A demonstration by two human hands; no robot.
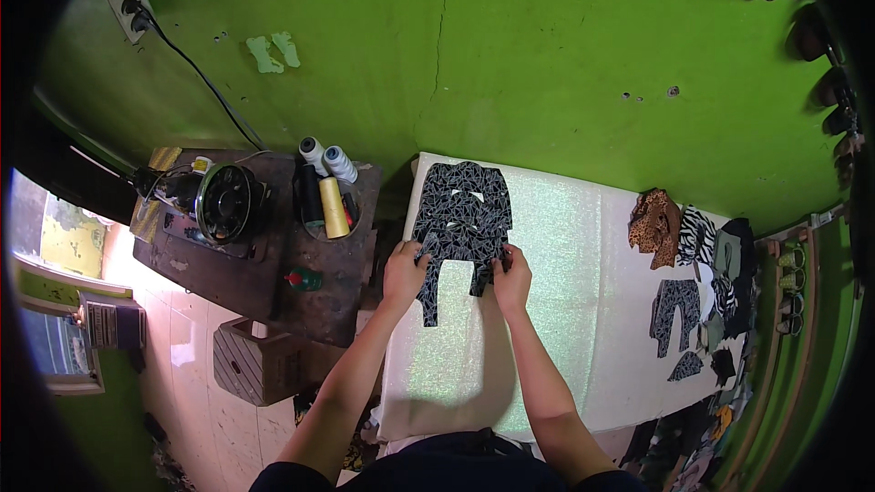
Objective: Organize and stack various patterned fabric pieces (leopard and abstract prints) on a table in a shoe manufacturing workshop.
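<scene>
Flanking a black-and-white patterned garment (465, 178), the person's two hands sit at the edges of its lower part. The garment lies spread near the left end of a pale, cloth-covered worktop (556, 310), with two narrow strips of it pointing toward the person. The left hand (404, 275) touches the left edge, fingers partly curled and the thumb near them; the right hand (511, 280) is bent much the same at the right edge. Whether either one pinches the fabric or merely rests against it cannot be made out.

At the worktop's far right lie a leopard-print cloth (654, 226), a zebra-print cloth (694, 235) beside it, and small patterned trousers (676, 292) nearer the person. To the left, a dark wooden table (324, 310) carries white thread cones (341, 165), a yellow thread cone (334, 208) and a green bottle (307, 281) with a red cap.
</scene>
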